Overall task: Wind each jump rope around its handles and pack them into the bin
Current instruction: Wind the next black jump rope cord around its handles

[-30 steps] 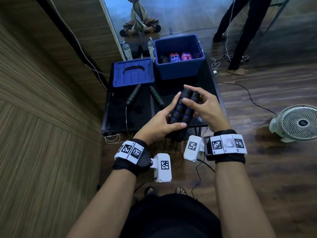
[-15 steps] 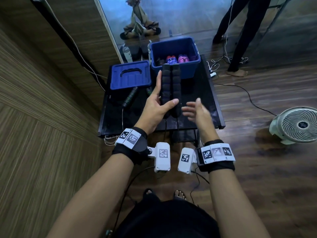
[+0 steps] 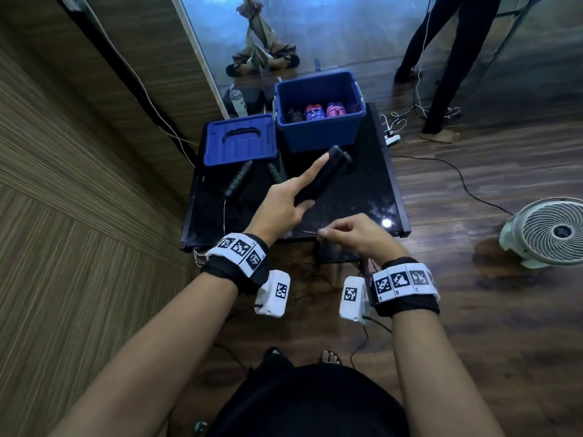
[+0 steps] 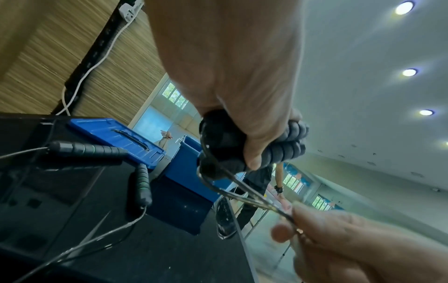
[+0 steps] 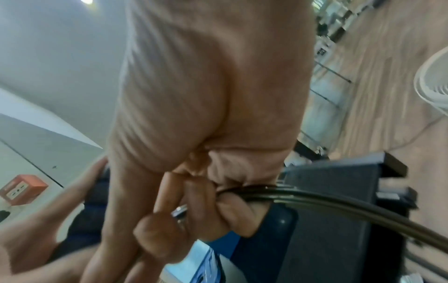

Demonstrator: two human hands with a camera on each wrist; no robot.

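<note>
My left hand (image 3: 285, 201) grips two black foam handles (image 3: 334, 165) held together over the black table (image 3: 366, 190), index finger stretched along them. In the left wrist view my thumb (image 4: 252, 153) presses the handles (image 4: 286, 149), and the thin rope (image 4: 244, 189) runs from them to my right hand. My right hand (image 3: 344, 234) pinches that rope (image 5: 315, 199) near the table's front edge. The open blue bin (image 3: 318, 137) at the back holds several wound ropes (image 3: 315, 111). A second rope with green-banded handles (image 3: 239, 181) lies unwound on the table's left.
The blue bin lid (image 3: 239, 140) lies flat left of the bin. A white floor fan (image 3: 549, 231) stands on the right. A person's legs (image 3: 441, 74) and loose cables (image 3: 441, 162) are behind the table, with a wood wall on the left.
My right hand let go of the handles, dropped toward the table's front edge and pinched the rope. My left hand raised the handles, then tilted them toward the bin.
</note>
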